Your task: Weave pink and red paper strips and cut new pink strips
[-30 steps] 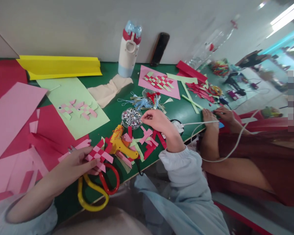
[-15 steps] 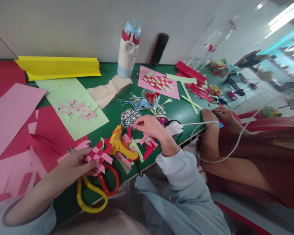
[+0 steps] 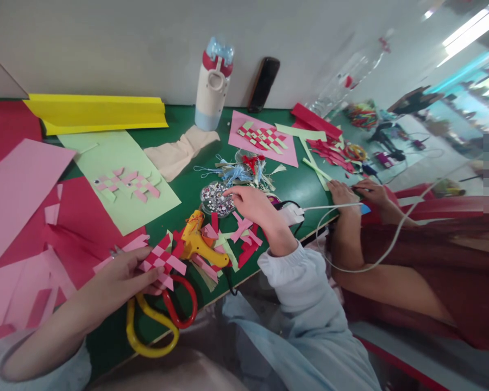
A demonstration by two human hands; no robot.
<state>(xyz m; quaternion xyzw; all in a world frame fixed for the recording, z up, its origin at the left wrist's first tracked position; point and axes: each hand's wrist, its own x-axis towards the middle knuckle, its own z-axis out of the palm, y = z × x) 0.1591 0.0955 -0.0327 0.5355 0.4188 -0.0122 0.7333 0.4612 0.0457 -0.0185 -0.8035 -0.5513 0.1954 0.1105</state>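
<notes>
My left hand (image 3: pixel 135 272) grips a woven paper fish (image 3: pixel 162 258) in red and pink strips, fingers closed around its left side. Directly below that hand lie scissors (image 3: pixel 151 334) with one yellow and one red handle, their blades hidden. Over a small round dish of googly eyes (image 3: pixel 217 199), my right hand (image 3: pixel 250 208) stretches its index finger onto the eyes; the other fingers are partly hidden beneath, and nothing shows in its grasp. A yellow hot glue gun (image 3: pixel 201 243) rests between my hands among paper scraps (image 3: pixel 244 231).
Finished woven fish lie on a light green sheet (image 3: pixel 122 217) and a pink sheet (image 3: pixel 264 133). Tassels (image 3: pixel 240 172) sit behind the dish. A bottle (image 3: pixel 214 84) and phone (image 3: pixel 264 84) stand by the wall. To the right, a co-worker's hands (image 3: pixel 344 194) are near a white cable (image 3: pixel 330 206).
My right index finger has extended from a pinched pose and reached over the googly eyes. My left hand has stayed on the paper fish, almost still.
</notes>
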